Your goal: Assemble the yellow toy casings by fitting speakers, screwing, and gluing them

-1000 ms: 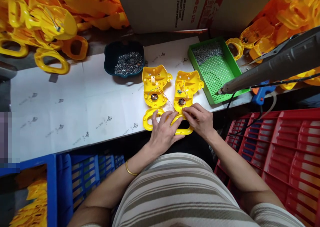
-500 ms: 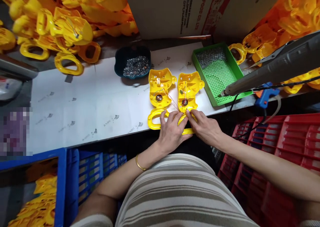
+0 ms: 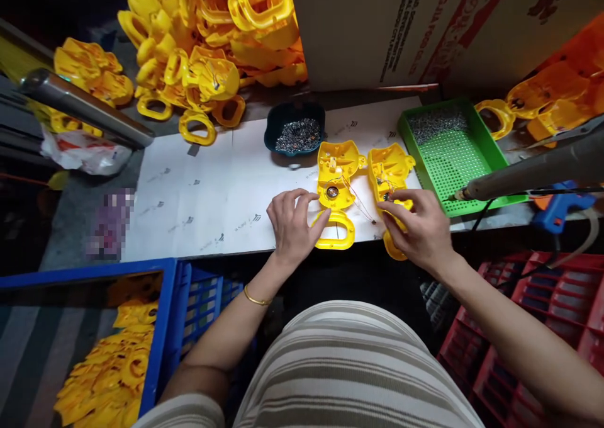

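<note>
Two yellow plastic shell halves with loop handles lie side by side on the white-covered bench. The left shell half (image 3: 343, 153) has its hollow face up, with a round speaker (image 3: 332, 192) inside. My left hand (image 3: 293, 223) is beside it, fingers apart, the fingertips at its left edge and the thumb near the handle. My right hand (image 3: 422, 230) grips the right shell half (image 3: 392, 158) around its lower part and handle, and that half is tilted. Thin wires (image 3: 361, 202) run between the halves. My right fingers hide part of the right shell's inside.
A dark bowl of screws (image 3: 296, 132) stands behind the shells. A green basket (image 3: 481, 141) with small metal parts is at right, under an electric screwdriver (image 3: 504, 179). Beyond lie a blue glue gun (image 3: 557, 208), red crates (image 3: 561, 289), a blue crate (image 3: 167, 327) and heaped yellow shells (image 3: 212, 63).
My hands have moved apart from the handles, where they were together. The left hand is now by the left shell, and the right has tilted the right shell. The view has swung left.
</note>
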{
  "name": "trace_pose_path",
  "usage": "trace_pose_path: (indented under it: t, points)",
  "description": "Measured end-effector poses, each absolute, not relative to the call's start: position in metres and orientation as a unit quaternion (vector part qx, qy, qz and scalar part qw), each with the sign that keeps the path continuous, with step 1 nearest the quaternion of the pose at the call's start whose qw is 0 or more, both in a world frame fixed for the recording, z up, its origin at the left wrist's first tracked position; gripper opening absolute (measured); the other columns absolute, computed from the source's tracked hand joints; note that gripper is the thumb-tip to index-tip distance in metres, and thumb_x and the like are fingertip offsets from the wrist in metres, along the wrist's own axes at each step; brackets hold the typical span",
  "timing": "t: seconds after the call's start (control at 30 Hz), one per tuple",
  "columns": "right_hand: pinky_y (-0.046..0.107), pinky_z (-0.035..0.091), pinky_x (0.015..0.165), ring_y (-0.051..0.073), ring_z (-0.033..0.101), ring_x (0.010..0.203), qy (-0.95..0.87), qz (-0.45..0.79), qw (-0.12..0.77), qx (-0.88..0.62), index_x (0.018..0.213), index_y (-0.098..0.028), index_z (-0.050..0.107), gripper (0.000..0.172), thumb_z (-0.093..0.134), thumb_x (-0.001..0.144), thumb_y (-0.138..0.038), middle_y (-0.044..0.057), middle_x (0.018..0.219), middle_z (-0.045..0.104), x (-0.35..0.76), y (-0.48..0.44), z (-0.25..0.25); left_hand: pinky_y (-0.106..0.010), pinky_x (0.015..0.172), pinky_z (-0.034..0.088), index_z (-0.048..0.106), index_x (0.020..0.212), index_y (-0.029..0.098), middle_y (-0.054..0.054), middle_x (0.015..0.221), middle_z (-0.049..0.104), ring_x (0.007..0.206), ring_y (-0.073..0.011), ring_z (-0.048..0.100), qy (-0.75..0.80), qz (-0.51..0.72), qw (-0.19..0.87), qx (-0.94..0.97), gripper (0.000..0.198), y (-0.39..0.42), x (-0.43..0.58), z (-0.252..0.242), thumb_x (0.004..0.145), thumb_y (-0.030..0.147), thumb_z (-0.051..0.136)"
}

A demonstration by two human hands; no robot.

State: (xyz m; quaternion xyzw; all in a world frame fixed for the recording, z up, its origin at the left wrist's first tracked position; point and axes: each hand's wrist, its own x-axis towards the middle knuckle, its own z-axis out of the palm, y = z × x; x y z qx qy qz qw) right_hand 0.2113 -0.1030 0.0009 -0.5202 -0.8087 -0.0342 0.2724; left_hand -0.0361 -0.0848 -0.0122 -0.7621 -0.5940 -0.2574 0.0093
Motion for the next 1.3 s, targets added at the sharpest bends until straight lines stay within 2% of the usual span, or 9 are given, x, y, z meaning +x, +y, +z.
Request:
trace_pose_path:
  t: [0.13, 0.37, 0.5, 0.57, 0.63, 0.7, 0.8, 1.07, 1.3]
  points:
    - [0.036, 0.042, 0.076, 0.024, 0.052, 0.096, -0.827, -0.003, 0.252, -0.503, 0.098, -0.023, 0.068, 0.018, 0.051, 0.092, -0.025, 0.010, 0.107, 0.062, 0.175, -0.073, -0.006, -0.044, 0.093, 0.035, 0.071, 0.106, 0.025, -0.011, 0.121, 0.059, 0.113, -0.0300, 0.046, -0.600, -0.228, -0.027, -0.766, 0.033, -0.070, -0.035, -0.014, 0.081, 0.046, 0.070]
    - [0.036, 0.038, 0.075, 0.023, 0.051, 0.094, -0.835, 0.002, 0.237, -0.497, 0.095, -0.022, 0.069, 0.017, 0.053, 0.091, -0.026, 0.009, 0.106, 0.064, 0.165, -0.058, -0.021, -0.044, 0.088, 0.035, 0.077, 0.100, 0.032, -0.008, 0.111, 0.061, 0.106, -0.0272, 0.047, -0.568, -0.199, -0.054, -0.797, 0.020, -0.052, -0.032, -0.008, 0.083, 0.040, 0.069]
    - [0.039, 0.042, 0.080, 0.024, 0.055, 0.099, -0.820, 0.028, 0.274, -0.502, 0.099, -0.023, 0.068, 0.018, 0.052, 0.092, -0.025, 0.009, 0.108, 0.065, 0.168, -0.062, -0.016, -0.045, 0.093, 0.037, 0.078, 0.090, 0.029, -0.007, 0.114, 0.064, 0.110, -0.0266, 0.048, -0.548, -0.267, -0.084, -0.788, 0.014, -0.046, -0.030, -0.001, 0.084, 0.038, 0.069]
    - [0.038, 0.047, 0.082, 0.023, 0.058, 0.098, -0.797, 0.067, 0.327, -0.503, 0.102, -0.023, 0.067, 0.018, 0.052, 0.092, -0.024, 0.009, 0.105, 0.065, 0.168, -0.065, -0.011, -0.040, 0.091, 0.043, 0.078, 0.088, 0.023, -0.007, 0.104, 0.070, 0.101, -0.0227, 0.055, -0.535, -0.340, -0.162, -0.756, 0.016, -0.045, -0.027, 0.002, 0.086, 0.036, 0.067]
    - [0.034, 0.052, 0.080, 0.020, 0.062, 0.094, -0.769, 0.124, 0.378, -0.500, 0.104, -0.022, 0.064, 0.016, 0.052, 0.092, -0.023, 0.008, 0.102, 0.065, 0.166, -0.069, -0.008, -0.032, 0.081, 0.049, 0.076, 0.085, 0.019, -0.005, 0.088, 0.073, 0.084, -0.0174, 0.062, -0.527, -0.405, -0.295, -0.686, 0.020, -0.045, -0.022, 0.005, 0.087, 0.036, 0.065]
    - [0.030, 0.056, 0.076, 0.018, 0.064, 0.091, -0.745, 0.173, 0.407, -0.500, 0.103, -0.022, 0.061, 0.013, 0.053, 0.092, -0.023, 0.008, 0.101, 0.064, 0.162, -0.074, -0.006, -0.026, 0.071, 0.051, 0.074, 0.081, 0.017, -0.003, 0.078, 0.073, 0.070, -0.0136, 0.063, -0.527, -0.441, -0.427, -0.588, 0.023, -0.045, -0.017, 0.007, 0.085, 0.039, 0.068]
    - [0.028, 0.059, 0.073, 0.016, 0.066, 0.084, -0.718, 0.216, 0.426, -0.506, 0.102, -0.022, 0.059, 0.012, 0.055, 0.092, -0.026, 0.008, 0.102, 0.063, 0.154, -0.080, -0.007, -0.021, 0.062, 0.050, 0.072, 0.074, 0.015, -0.001, 0.067, 0.070, 0.060, -0.0096, 0.061, -0.520, -0.459, -0.535, -0.481, 0.028, -0.045, -0.012, 0.009, 0.077, 0.043, 0.074]
    - [0.030, 0.060, 0.076, 0.015, 0.068, 0.080, -0.658, 0.323, 0.454, -0.507, 0.110, -0.023, 0.064, 0.022, 0.060, 0.089, -0.029, 0.006, 0.099, 0.067, 0.142, -0.082, -0.012, -0.017, 0.060, 0.050, 0.070, 0.072, 0.014, 0.002, 0.062, 0.066, 0.055, -0.0056, 0.058, -0.507, -0.468, -0.598, -0.408, 0.030, -0.049, -0.016, 0.004, 0.073, 0.043, 0.078]
    - [0.027, 0.058, 0.069, 0.014, 0.067, 0.080, -0.618, 0.370, 0.472, -0.508, 0.103, -0.022, 0.070, 0.019, 0.066, 0.085, -0.029, 0.005, 0.096, 0.067, 0.140, -0.079, -0.008, -0.014, 0.060, 0.051, 0.071, 0.076, 0.014, 0.002, 0.065, 0.067, 0.057, -0.0045, 0.059, -0.475, -0.475, -0.661, -0.336, 0.033, -0.054, -0.017, -0.001, 0.066, 0.043, 0.083]
